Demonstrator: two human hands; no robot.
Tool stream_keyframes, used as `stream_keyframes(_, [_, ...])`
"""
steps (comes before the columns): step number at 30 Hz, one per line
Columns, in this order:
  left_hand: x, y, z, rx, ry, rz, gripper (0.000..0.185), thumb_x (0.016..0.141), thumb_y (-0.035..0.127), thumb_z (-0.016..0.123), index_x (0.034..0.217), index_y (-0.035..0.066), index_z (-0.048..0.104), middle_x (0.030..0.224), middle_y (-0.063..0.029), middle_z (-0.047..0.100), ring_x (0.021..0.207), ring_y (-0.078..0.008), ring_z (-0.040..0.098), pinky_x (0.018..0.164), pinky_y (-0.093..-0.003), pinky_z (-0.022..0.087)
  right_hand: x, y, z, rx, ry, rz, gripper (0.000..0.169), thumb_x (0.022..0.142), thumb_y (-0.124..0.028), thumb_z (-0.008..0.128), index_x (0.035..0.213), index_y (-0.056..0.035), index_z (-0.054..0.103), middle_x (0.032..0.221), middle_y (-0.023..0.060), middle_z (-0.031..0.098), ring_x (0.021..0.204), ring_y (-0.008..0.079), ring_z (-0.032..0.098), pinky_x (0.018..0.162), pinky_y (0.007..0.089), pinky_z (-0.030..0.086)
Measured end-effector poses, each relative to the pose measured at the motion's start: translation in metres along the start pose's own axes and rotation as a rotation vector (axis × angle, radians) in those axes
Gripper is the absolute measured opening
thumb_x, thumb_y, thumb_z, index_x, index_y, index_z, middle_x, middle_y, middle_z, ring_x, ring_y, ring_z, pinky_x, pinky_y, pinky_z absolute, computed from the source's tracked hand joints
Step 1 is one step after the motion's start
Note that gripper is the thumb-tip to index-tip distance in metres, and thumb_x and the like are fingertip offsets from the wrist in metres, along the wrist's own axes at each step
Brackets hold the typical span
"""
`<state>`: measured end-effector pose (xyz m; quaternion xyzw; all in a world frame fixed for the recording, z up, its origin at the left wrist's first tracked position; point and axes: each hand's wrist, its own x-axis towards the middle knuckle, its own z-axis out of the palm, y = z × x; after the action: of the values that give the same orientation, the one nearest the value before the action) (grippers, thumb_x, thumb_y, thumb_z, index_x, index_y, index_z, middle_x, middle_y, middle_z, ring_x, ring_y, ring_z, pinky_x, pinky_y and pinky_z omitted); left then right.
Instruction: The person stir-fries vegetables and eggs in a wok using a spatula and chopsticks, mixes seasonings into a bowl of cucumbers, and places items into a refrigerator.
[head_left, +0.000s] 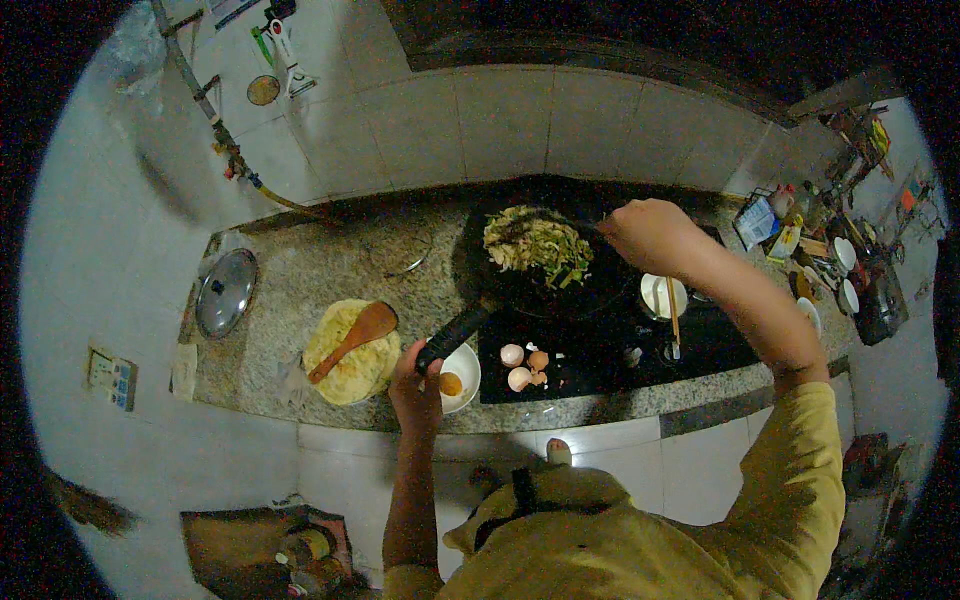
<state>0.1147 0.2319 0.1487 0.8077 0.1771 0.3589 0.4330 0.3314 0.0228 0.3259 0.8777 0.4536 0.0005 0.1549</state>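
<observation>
My left hand (418, 394) grips the black handle of a frying pan (457, 330) on the cooktop. Sliced food with green pieces (540, 247) fills part of the dark pan. My right hand (645, 234) is closed over the pan's right side on a dark utensil, whose head is hard to make out in the food. Below the pan handle sits a white bowl (466, 367) with an egg yolk in it. Left of it, a wooden spatula (367, 330) lies across a stack of yellowish flatbreads (330, 334). Broken eggshells (519, 379) rest on the black cooktop.
A white bowl (655, 294) with chopsticks (674, 315) across it stands right of the pan. A glass lid (226, 293) lies at the counter's left end. Bottles, packets and small dishes (844, 254) crowd the right corner. A gas hose (285, 201) runs down to the back edge.
</observation>
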Motion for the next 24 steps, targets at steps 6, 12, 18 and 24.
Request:
stream_keyframes(6, [0.002, 0.006, 0.001, 0.053, -0.030, 0.021, 0.029, 0.073, 0.013, 0.055, 0.099, 0.002, 0.049, 0.088, -0.0113, 0.053, 0.075, -0.0173, 0.052, 0.063, -0.0263, 0.043, 0.019, -0.022, 0.070, 0.108, -0.001, 0.094, 0.018, 0.070, -0.011, 0.044, 0.081, -0.0039, 0.056, 0.067, 0.0154, 0.056, 0.063, 0.0312, 0.055, 0.052, 0.0390, 0.045])
stream_keyframes(12, [-0.001, -0.002, -0.003, 0.024, -0.005, 0.028, 0.029, 0.073, 0.013, 0.055, 0.099, 0.001, 0.049, 0.089, -0.0116, 0.053, 0.076, -0.0171, 0.052, 0.061, -0.0264, 0.043, 0.001, 0.003, 0.054, 0.122, 0.075, 0.120, 0.016, 0.071, -0.014, 0.044, 0.078, -0.0045, 0.056, 0.068, 0.0140, 0.056, 0.064, 0.0299, 0.056, 0.054, 0.0390, 0.045])
stream_keyframes(18, [-0.001, -0.019, 0.006, 0.079, 0.044, 0.111, 0.030, 0.072, 0.015, 0.053, 0.097, -0.001, 0.049, 0.086, -0.0144, 0.054, 0.077, -0.0234, 0.053, 0.064, -0.0303, 0.043, -0.017, -0.024, 0.102, 0.142, 0.198, 0.052, 0.012, 0.067, -0.009, 0.047, 0.071, -0.0026, 0.056, 0.070, 0.0139, 0.057, 0.065, 0.0291, 0.057, 0.055, 0.0377, 0.047])
stream_keyframes(24, [0.001, 0.007, -0.002, 0.077, 0.000, -0.034, 0.030, 0.072, 0.016, 0.053, 0.096, -0.002, 0.050, 0.084, -0.0162, 0.054, 0.075, -0.0256, 0.054, 0.066, -0.0313, 0.042, -0.023, -0.006, 0.043, 0.139, 0.172, 0.142, 0.023, 0.075, -0.020, 0.044, 0.068, -0.0019, 0.056, 0.063, 0.0137, 0.055, 0.058, 0.0288, 0.055, 0.049, 0.0386, 0.044])
